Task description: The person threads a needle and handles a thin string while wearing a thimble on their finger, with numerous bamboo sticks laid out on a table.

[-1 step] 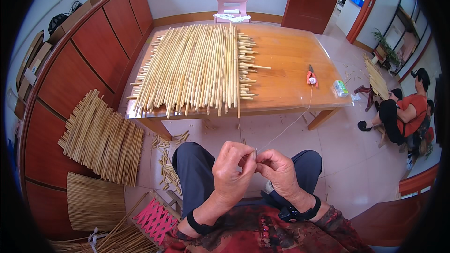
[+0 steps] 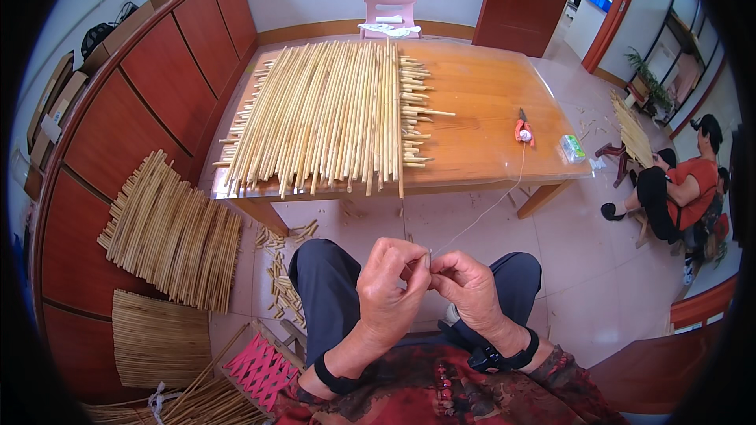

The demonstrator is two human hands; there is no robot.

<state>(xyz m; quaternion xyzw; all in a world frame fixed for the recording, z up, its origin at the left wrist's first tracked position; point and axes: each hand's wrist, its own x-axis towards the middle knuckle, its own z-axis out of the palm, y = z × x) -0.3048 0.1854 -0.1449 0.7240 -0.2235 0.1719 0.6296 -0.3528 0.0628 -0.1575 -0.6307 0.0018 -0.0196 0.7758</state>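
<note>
My left hand (image 2: 391, 287) and my right hand (image 2: 466, 293) meet above my lap, fingertips pinched together on a thin white thread (image 2: 488, 212). A tiny thin piece shows at my fingertips, too small to name. The thread runs up to a small pale spool (image 2: 524, 134) by orange-handled pliers (image 2: 526, 120) on the wooden table (image 2: 480, 86). A layer of straw-coloured sticks (image 2: 315, 110) covers the table's left part, with more sticks lying crosswise beneath. A small green-and-white box (image 2: 572, 149) sits at the table's right corner.
Stick panels (image 2: 169, 232) lean by red cabinets (image 2: 157, 63) at left, beside scattered offcuts (image 2: 285, 291) and a pink-strapped seat (image 2: 260, 370). A pink chair (image 2: 390, 0) stands behind the table. A seated person in orange (image 2: 693, 189) is at right near another stick panel (image 2: 630, 130).
</note>
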